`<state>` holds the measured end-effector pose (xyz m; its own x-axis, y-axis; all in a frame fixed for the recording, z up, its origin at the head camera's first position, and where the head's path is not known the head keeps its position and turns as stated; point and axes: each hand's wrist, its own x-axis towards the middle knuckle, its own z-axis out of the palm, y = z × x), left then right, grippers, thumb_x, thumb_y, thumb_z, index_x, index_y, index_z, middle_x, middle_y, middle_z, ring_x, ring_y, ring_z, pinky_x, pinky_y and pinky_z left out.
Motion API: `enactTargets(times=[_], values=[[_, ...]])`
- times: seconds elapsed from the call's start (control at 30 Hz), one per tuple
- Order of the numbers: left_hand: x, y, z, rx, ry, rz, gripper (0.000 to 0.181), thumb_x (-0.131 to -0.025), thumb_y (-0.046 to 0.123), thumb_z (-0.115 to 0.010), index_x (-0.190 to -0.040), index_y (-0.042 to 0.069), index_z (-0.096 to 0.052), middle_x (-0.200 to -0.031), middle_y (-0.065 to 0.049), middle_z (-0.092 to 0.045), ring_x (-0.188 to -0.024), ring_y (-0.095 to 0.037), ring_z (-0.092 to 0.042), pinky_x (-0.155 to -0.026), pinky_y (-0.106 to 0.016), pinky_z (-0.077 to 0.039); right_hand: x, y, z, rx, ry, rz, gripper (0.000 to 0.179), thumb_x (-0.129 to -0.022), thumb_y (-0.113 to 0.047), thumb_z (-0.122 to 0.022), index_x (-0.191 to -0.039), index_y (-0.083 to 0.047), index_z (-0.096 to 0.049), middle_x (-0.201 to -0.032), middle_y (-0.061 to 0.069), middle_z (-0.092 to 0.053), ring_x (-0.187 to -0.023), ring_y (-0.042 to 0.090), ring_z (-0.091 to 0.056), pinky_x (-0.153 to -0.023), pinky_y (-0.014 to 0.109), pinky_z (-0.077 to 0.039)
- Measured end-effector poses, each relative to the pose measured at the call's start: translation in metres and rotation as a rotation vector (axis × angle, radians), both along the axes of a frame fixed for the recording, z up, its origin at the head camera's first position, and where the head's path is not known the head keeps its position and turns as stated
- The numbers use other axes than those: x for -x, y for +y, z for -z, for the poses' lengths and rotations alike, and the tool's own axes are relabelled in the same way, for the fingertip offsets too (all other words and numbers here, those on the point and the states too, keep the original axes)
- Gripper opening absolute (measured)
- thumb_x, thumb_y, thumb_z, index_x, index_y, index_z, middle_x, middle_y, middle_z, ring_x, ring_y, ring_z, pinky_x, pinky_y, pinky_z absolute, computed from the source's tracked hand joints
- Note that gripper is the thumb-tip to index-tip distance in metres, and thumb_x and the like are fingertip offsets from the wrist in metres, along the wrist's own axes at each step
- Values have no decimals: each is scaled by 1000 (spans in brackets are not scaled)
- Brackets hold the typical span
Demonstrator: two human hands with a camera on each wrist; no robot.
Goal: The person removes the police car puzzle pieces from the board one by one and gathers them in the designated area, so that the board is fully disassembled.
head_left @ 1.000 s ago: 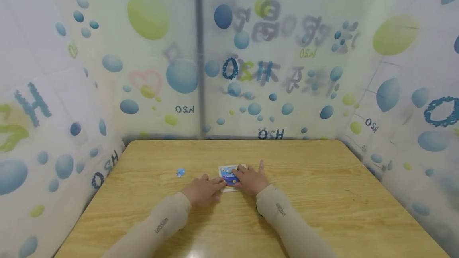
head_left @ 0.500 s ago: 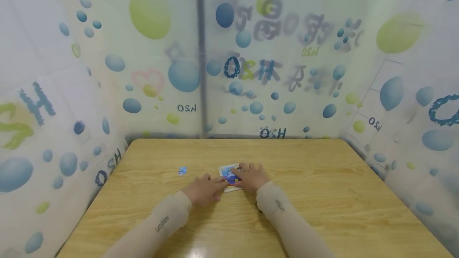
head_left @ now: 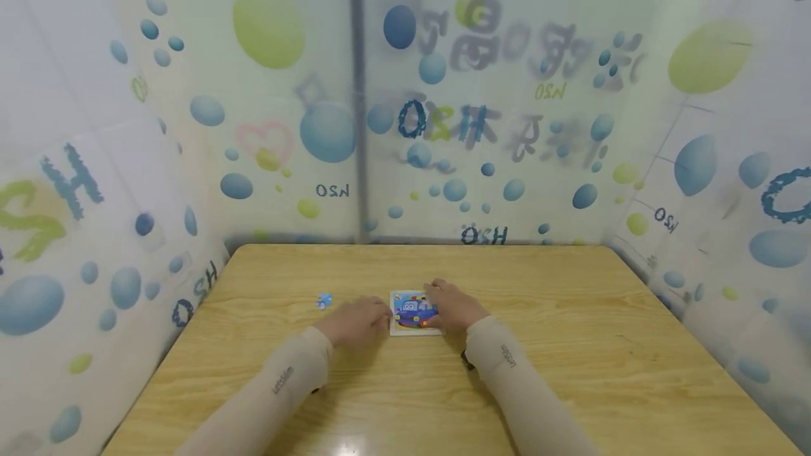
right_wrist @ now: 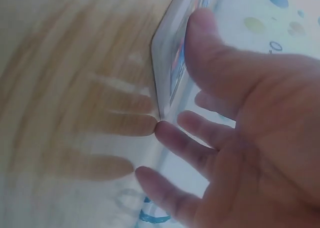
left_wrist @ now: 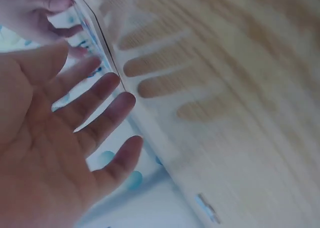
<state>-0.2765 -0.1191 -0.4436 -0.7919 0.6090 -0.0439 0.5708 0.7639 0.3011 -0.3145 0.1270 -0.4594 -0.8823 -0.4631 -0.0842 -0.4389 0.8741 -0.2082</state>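
A small jigsaw puzzle (head_left: 413,315) with a blue cartoon car and a pale frame lies flat on the table, mid-way across. My left hand (head_left: 356,322) is at its left edge; in the left wrist view the left fingers (left_wrist: 112,115) are spread and relaxed, with nothing held. At the puzzle's right side is my right hand (head_left: 456,307), its thumb over the picture. The right wrist view shows the frame's edge (right_wrist: 161,73) under that thumb, while the loosely straight fingers (right_wrist: 182,140) reach down beside the frame's corner. Part of the picture's right side is hidden.
A loose blue puzzle piece (head_left: 324,300) lies on the wooden table (head_left: 538,385), left of the puzzle and beyond the left hand. Pale walls (head_left: 545,160) with printed bubbles and letters enclose the table's back and sides.
My left fingers have drawn back from the picture to its left edge. My right hand has shifted rightward, uncovering more of the car, and the puzzle sits a little straighter. The loose piece stays put.
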Motion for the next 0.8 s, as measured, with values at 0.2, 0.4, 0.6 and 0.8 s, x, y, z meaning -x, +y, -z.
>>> enactTargets(times=[0.2,0.4,0.6,0.8], values=[[19,11,-6,-102,88,-217,23,-102,19,-64,-120,6,-70,-115,-9,-72,-109,-28,-67,-94,-46,-55,-1,6,-4,-10,-33,-2,86,-90,-41,-77,-154,0,-37,-158,19,-38,-145,37,-35,-119,48,-32],[37,24,-6,-119,93,-360,26,-93,32,-75,-103,9,-75,-101,-5,-74,-92,-24,-69,-82,-43,-58,-3,6,-6,18,-83,43,92,-87,-39,-80,-156,-1,-34,-161,19,-33,-149,36,-29,-120,48,-28],[50,35,4,-76,66,-379,30,-84,38,-83,-96,12,-74,-97,-1,-73,-86,-20,-67,-76,-39,-57,0,9,-4,18,-113,30,95,-87,-41,-80,-157,-1,-30,-163,19,-29,-150,35,-26,-121,48,-27],[50,46,0,-14,54,-405,26,-81,31,-86,-92,11,-73,-92,-1,-71,-82,-19,-65,-74,-38,-57,1,10,-2,21,-114,37,95,-87,-41,-80,-157,-2,-31,-163,17,-28,-151,34,-25,-122,47,-26]])
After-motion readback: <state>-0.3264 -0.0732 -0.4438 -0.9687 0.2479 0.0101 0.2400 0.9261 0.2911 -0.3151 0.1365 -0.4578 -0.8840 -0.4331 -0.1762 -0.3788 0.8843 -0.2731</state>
